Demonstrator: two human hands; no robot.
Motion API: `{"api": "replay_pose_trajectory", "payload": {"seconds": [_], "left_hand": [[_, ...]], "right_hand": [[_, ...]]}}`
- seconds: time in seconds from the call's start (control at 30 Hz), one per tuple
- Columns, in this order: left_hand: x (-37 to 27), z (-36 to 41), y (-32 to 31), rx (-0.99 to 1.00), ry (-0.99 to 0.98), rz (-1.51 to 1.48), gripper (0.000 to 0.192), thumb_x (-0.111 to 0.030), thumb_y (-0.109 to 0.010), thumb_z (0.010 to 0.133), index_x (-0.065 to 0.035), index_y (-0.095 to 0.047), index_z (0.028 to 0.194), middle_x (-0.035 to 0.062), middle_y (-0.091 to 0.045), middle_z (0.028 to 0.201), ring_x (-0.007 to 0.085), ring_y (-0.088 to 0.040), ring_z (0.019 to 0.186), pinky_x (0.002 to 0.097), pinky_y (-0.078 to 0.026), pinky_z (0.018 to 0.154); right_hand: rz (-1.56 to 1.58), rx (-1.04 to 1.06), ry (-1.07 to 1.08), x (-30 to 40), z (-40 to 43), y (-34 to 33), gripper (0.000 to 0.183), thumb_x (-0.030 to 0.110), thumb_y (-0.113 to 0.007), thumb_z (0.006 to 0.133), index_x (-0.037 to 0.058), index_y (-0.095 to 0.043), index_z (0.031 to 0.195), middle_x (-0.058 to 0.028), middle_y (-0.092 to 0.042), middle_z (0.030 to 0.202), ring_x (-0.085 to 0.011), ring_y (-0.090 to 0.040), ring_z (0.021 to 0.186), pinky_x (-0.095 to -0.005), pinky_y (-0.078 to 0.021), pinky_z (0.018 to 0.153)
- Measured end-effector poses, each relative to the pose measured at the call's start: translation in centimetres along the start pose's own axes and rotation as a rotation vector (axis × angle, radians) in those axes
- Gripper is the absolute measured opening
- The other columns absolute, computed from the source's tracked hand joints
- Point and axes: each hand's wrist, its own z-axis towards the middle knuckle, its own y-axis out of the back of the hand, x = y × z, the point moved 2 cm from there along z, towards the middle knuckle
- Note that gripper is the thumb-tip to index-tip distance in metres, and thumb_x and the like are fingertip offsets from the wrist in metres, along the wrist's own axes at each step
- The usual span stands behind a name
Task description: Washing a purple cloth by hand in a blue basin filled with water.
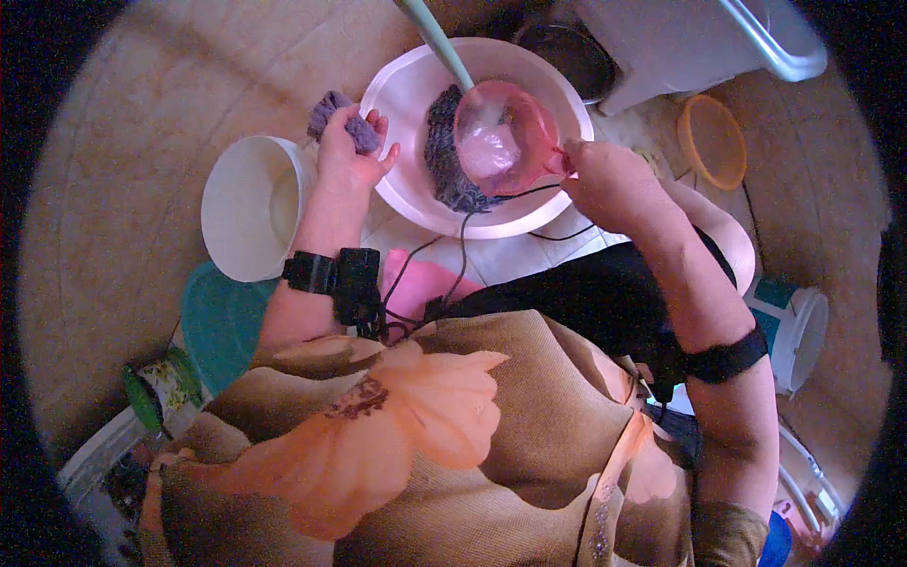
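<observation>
My left hand (344,149) holds a bunched grey-purple cloth (365,135) at the left rim of a pale pink basin (393,106). Its fingers curl loosely round the cloth, with the thumb out to the side. In my right hand (609,181) is the handle of a translucent pink plastic dipper (506,135), held over the basin. Whether the bright patch in the dipper is water or glare, I cannot tell. Dark grey mop strands (443,156) lie in the basin, partly hidden by the dipper. A pale green mop handle (436,42) slopes down into it.
A white bucket (244,209) and a teal tub (220,312) stand left. An orange bowl (712,142) and a teal-and-white bucket (804,340) are right. Behind the basin are a dark round pan (567,60) and a white fixture (645,57). Black cords (464,248) hang near the basin.
</observation>
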Motion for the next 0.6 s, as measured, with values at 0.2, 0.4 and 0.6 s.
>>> {"api": "replay_pose_trajectory", "payload": {"seconds": [0.2, 0.4, 0.6], "left_hand": [[0.4, 0.0, -1.0, 0.022, 0.047, -0.061, 0.016, -0.019, -0.056, 0.073, -0.0168, -0.048, 0.087, -0.0008, -0.055, 0.080, 0.0139, -0.055, 0.075, 0.0435, -0.031, 0.084], [0.6, 0.3, -2.2, 0.018, 0.043, -0.026, 0.016, -0.019, -0.057, 0.073, -0.0160, -0.047, 0.086, -0.0004, -0.055, 0.080, 0.0154, -0.055, 0.076, 0.0430, -0.032, 0.082], [0.3, 0.6, -3.4, 0.052, 0.071, -0.022, 0.017, -0.021, -0.057, 0.073, -0.0156, -0.047, 0.085, 0.0000, -0.055, 0.079, 0.0156, -0.055, 0.075, 0.0421, -0.033, 0.079]], "right_hand": [[0.297, 0.124, -0.055, -1.8, -0.7, 4.3, 0.026, 0.020, -0.056, 0.076, -0.0020, -0.057, 0.090, -0.0206, -0.060, 0.083, -0.0342, -0.058, 0.080, -0.0385, -0.0448, 0.071], [0.301, -0.026, -0.190, -4.5, -0.1, 6.4, 0.024, 0.018, -0.052, 0.078, -0.0020, -0.055, 0.091, -0.0198, -0.060, 0.084, -0.0324, -0.058, 0.080, -0.0379, -0.0444, 0.070], [0.228, -0.303, -0.039, -5.7, 2.5, 6.7, 0.022, 0.018, -0.047, 0.081, 0.0010, -0.054, 0.092, -0.0208, -0.059, 0.083, -0.0381, -0.057, 0.080, -0.0429, -0.0441, 0.070]]}}
